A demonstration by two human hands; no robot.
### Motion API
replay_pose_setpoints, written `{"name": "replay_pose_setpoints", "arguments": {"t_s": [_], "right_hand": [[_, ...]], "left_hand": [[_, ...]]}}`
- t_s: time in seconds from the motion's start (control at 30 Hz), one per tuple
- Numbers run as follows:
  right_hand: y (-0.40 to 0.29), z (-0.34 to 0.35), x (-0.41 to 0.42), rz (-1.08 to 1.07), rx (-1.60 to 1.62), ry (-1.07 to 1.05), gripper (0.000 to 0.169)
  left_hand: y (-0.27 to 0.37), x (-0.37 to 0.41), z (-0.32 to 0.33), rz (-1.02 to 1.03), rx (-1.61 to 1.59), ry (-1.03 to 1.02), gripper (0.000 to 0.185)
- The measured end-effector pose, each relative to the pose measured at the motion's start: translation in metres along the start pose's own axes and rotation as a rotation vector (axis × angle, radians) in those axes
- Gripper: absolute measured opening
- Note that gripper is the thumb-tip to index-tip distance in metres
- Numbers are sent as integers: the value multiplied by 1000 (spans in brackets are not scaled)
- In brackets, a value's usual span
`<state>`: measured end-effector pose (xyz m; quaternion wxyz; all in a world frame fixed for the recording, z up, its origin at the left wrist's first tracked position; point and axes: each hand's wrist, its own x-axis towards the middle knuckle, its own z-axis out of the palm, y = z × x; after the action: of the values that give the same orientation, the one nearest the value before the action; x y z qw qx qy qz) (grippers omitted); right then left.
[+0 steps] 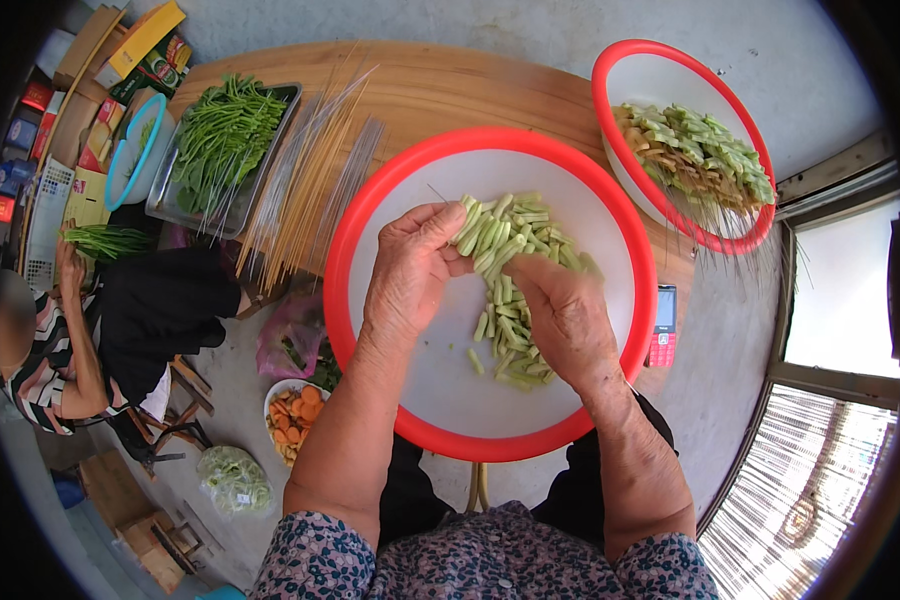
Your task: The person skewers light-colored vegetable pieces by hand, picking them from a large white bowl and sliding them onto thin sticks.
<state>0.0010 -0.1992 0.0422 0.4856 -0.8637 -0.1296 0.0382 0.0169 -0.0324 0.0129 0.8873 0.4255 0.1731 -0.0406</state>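
Observation:
My left hand [420,262] pinches a thin skewer between thumb and fingers, its tip poking out beyond the thumb. Several cut green bean pieces [487,229] sit side by side on that skewer. My right hand [566,315] is at the near end of this row, slightly blurred, with curled fingers whose tips are partly hidden; whether they grip a piece is unclear. Both hands are over a white basin with a red rim [495,448]. Inside it lies a heap of loose bean pieces [514,330], partly covered by my right hand.
The wooden table [450,75] bears loose skewers [307,165], a metal tray [294,101] of leafy greens, and a phone [664,326]. A second red-rimmed basin [607,82] holds filled skewers. Left, a seated person [82,360] holds green stalks [109,241]. A carrot bowl [271,435] stands below.

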Motion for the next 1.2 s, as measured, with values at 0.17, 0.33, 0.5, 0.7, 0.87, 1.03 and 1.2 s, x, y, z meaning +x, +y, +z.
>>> {"name": "replay_pose_setpoints", "arguments": {"t_s": [0.17, 0.33, 0.5, 0.7, 0.87, 1.03, 1.2], "right_hand": [[6, 0, 10, -51, 35, 122, 9], [12, -5, 7, -57, 33, 124, 9], [9, -8, 7, -46, 31, 113, 8], [13, -16, 4, -57, -44, 72, 8], [14, -22, 2, -29, -96, 16, 7], [12, -21, 3, -23, -94, -9, 7], [13, -21, 2, -22, -105, -12, 7]], "left_hand": [[1, 18, -35, 111, 675, 77, 18], [-44, 41, -89, 490, 1762, 67, 18], [-61, 47, -99, 512, 1863, 97, 23], [-37, 41, -64, 87, 1157, 155, 17], [-9, 25, -40, -84, 396, 110, 22], [-1, 20, -33, -122, 226, 116, 22], [1, 20, -34, -116, 123, 131, 18]]}}
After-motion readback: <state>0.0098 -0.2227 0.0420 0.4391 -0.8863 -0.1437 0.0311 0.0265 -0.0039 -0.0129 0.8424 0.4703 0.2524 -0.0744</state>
